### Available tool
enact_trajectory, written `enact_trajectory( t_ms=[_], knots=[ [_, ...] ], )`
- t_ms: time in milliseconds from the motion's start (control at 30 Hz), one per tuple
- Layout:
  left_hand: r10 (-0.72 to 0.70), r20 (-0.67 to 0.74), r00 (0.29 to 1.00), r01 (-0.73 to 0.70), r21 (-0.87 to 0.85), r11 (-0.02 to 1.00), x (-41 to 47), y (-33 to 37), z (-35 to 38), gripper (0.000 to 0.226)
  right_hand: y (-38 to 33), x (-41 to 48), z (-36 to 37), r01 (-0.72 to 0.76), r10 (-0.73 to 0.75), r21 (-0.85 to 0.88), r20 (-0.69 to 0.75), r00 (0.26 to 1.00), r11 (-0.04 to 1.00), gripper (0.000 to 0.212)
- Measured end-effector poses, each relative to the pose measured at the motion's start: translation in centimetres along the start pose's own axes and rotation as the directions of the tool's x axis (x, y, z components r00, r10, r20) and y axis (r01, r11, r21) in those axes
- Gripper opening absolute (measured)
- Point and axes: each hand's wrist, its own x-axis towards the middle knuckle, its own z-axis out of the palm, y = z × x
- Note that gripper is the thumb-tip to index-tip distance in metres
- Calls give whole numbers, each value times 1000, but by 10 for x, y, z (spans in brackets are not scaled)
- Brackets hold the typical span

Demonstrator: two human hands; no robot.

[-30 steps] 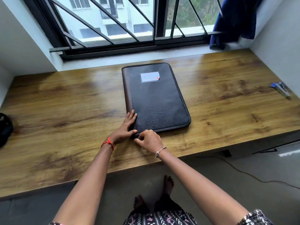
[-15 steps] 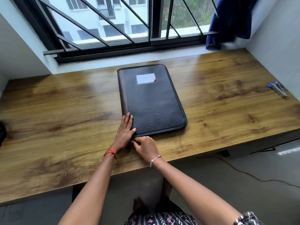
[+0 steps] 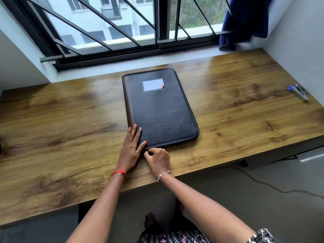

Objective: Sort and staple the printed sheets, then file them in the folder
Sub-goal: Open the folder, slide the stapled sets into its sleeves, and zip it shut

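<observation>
A closed black zip folder (image 3: 163, 109) with a brown spine and a pale label lies flat in the middle of the wooden desk (image 3: 236, 109). My left hand (image 3: 131, 148) rests flat on the folder's near left corner, fingers spread over the spine. Just right of it, my right hand (image 3: 157, 159) is curled at the folder's near edge, fingertips pinched at the corner; whether they hold a zip pull is hidden. A blue and silver stapler (image 3: 298, 92) lies at the desk's far right. No printed sheets are in view.
A barred window (image 3: 122, 32) runs along the back of the desk. A dark blue cloth (image 3: 245, 20) hangs at the back right corner. White walls close both ends. A black cable (image 3: 273, 186) trails on the floor to the right.
My left hand has slid further onto the folder's corner and flattened. My right hand moved slightly left to the corner edge. The folder stays closed.
</observation>
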Motion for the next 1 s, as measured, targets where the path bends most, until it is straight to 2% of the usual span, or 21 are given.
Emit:
enact_trajectory(
  t_ms=[167, 300, 367, 467, 533, 633, 733, 867, 1000],
  knots=[
    [-25, -39, 999, 28, 89, 996, -4, 8, 2, 74, 25, 10, -22, -66, 72, 58, -95, 993, 996, 20],
    [-67, -118, 991, 90, 198, 976, -4, 25, 6, 69, 41, 16, -36, -142, 166, 205, -108, 980, 968, 20],
    [-43, -148, 988, 81, 261, 962, 1, 35, 11, 65, 45, 18, -43, -216, 254, 354, -65, 965, 910, 30],
    [12, -144, 989, 34, 307, 951, 11, 51, 16, 64, 51, 23, -50, -340, 394, 558, 25, 919, 757, 36],
    [64, -130, 989, -17, 333, 943, 19, 62, 18, 62, 55, 27, -56, -364, 431, 635, 55, 901, 682, 35],
    [121, -73, 990, -93, 306, 947, 31, 79, 23, 59, 62, 34, -64, -358, 446, 693, 58, 893, 626, 36],
    [200, 9, 980, -194, 300, 934, 42, 91, 32, 55, 72, 42, -69, -345, 455, 711, 39, 889, 613, 37],
    [246, 103, 964, -265, 257, 930, 55, 104, 46, 65, 87, 50, -80, -317, 438, 731, 27, 899, 604, 32],
    [300, 182, 936, -340, 259, 904, 66, 114, 58, 73, 99, 58, -89, -336, 416, 772, 102, 904, 540, 22]
  ],
)
